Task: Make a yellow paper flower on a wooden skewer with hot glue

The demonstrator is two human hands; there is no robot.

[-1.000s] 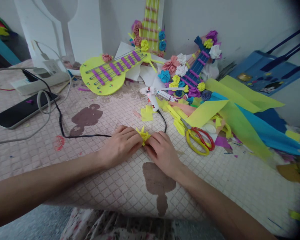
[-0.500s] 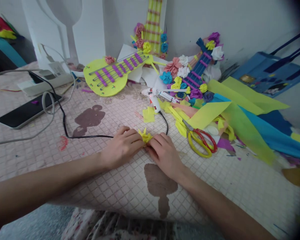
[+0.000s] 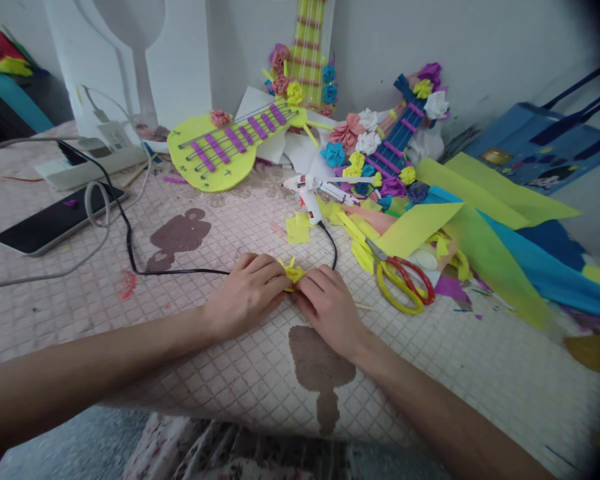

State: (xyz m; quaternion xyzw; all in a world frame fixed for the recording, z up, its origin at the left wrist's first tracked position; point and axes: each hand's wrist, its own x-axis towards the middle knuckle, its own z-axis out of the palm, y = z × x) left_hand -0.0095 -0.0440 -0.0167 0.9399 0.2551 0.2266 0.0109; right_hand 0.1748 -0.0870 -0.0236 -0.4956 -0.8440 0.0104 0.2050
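A small piece of crumpled yellow paper (image 3: 293,272) is pinched between my two hands over the middle of the table. My left hand (image 3: 250,293) grips its left side with curled fingers. On its right side, the fingers of my right hand (image 3: 330,308) are closed on the same piece. My fingertips hide its lower part. Beyond my hands lies a white glue gun (image 3: 307,199) with a black cord. Yellow paper squares (image 3: 298,229) rest just in front of it. Scissors (image 3: 405,283) with red and yellow handles lie to the right of my right hand.
A yellow paper guitar (image 3: 220,150) and a blue one (image 3: 397,140) with paper flowers are at the back. Coloured paper strips (image 3: 510,260) cover the right side. A black phone (image 3: 55,220), a power strip (image 3: 95,163) and cables occupy the left.
My left hand has shifted very slightly to the right against the yellow paper. My right hand keeps nearly the same place, and a thin stick beside it shows more clearly.
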